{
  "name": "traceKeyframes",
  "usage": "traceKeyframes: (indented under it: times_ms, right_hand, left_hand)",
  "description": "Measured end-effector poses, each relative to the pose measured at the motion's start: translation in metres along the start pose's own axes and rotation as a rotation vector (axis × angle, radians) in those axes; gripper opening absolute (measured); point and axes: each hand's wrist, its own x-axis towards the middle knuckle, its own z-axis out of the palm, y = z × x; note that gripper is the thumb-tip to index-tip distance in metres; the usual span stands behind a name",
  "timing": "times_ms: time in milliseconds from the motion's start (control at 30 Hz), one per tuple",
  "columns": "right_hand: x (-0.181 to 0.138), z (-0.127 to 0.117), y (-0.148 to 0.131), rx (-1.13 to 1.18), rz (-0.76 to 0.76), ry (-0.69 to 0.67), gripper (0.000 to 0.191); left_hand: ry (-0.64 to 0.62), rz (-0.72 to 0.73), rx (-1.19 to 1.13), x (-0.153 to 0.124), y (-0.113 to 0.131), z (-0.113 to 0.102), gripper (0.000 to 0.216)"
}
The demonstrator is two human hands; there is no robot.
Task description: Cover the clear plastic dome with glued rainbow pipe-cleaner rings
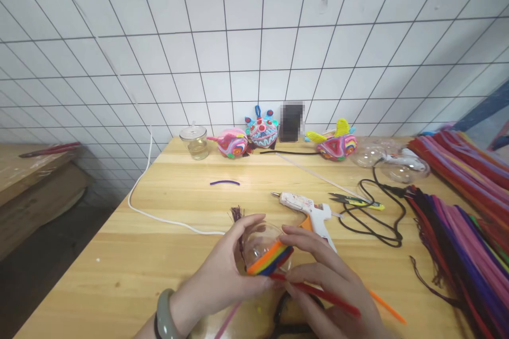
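My left hand (227,267) is closed around a clear plastic ball (258,238) in front of me. Orange, yellow, blue and dark red pipe cleaners (267,261) lie side by side across its surface. Between the fingers of my right hand (332,270) is a red pipe cleaner (324,295), one end against the ball just under the coloured rows. My right fingertips also touch the ball's right side. A dark red tassel (237,215) shows behind my left thumb. Just beyond my right hand lies a white glue gun (304,205) with an orange trigger.
Finished fuzzy ornaments (262,130) and a lidded glass cup (194,143) stand along the wall. Small scissors (356,200) lie beside a looped black cord (393,235). Pipe cleaner bundles (457,243) cover the right side. A purple piece (225,182) and a white cable (170,221) lie left.
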Motion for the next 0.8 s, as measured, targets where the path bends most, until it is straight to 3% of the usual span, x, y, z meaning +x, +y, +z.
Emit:
traceKeyframes:
  times_ms: [367,800]
  right_hand:
    - [0.006,-0.003,0.000,-0.006,-0.047,0.056,0.028]
    - [0.011,-0.007,-0.005,-0.026,-0.031,0.050,0.015]
  left_hand:
    - [-0.006,0.017,0.006,0.001,0.010,0.006,0.075]
    - [-0.012,0.042,-0.139,0.004,-0.009,-0.005,0.081]
